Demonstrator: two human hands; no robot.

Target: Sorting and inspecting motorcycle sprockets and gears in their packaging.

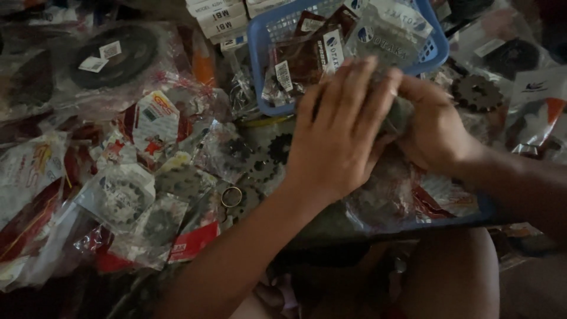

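Observation:
My left hand (339,133) lies flat, fingers spread, over a clear plastic packet (397,112) at the middle of the view. My right hand (434,127) grips the same packet from the right, its fingers curled around the edge. What the packet holds is hidden by both hands. Just below my hands lie several loose dark sprockets (269,159) and more clear packets (384,201). A blue plastic basket (258,35) full of packaged sprockets stands right behind my hands.
Bagged sprockets with red and white labels (127,198) cover the left side. A large bagged sprocket (118,56) lies at the back left, a bare small one (477,91) at the right. White boxes (221,18) stack behind. My knees (455,272) are below.

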